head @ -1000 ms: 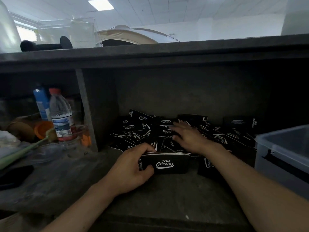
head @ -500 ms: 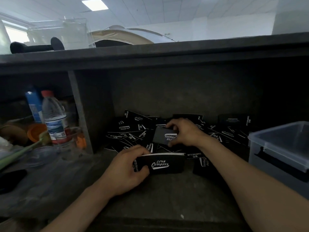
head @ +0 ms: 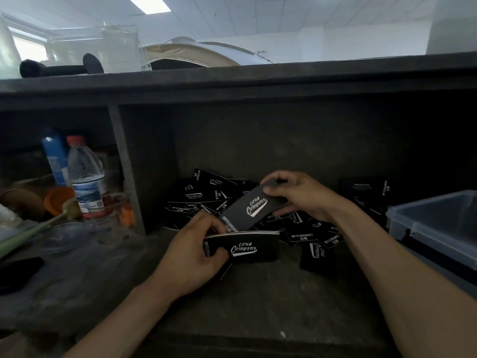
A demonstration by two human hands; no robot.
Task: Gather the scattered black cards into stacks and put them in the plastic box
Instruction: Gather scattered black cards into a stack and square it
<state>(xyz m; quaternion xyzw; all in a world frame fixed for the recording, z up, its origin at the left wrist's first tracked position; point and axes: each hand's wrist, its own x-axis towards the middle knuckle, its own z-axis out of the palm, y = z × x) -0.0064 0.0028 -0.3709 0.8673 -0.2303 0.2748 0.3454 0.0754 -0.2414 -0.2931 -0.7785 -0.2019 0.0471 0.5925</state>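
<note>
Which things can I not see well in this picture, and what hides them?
Head view:
Plastic box: cut off by the right edge; contents hidden by its cloudy wall.
Stack: left end covered by the left hand.
Loose cards: back ones lost in shadow.
Card in the right hand: lower end blurred.

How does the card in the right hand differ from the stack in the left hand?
The card is one sheet; the stack is many cards thick, with white edges on top. The card is tilted, pinched by the right hand; the stack is level, gripped by the left hand. Both are black with the same white script.
</note>
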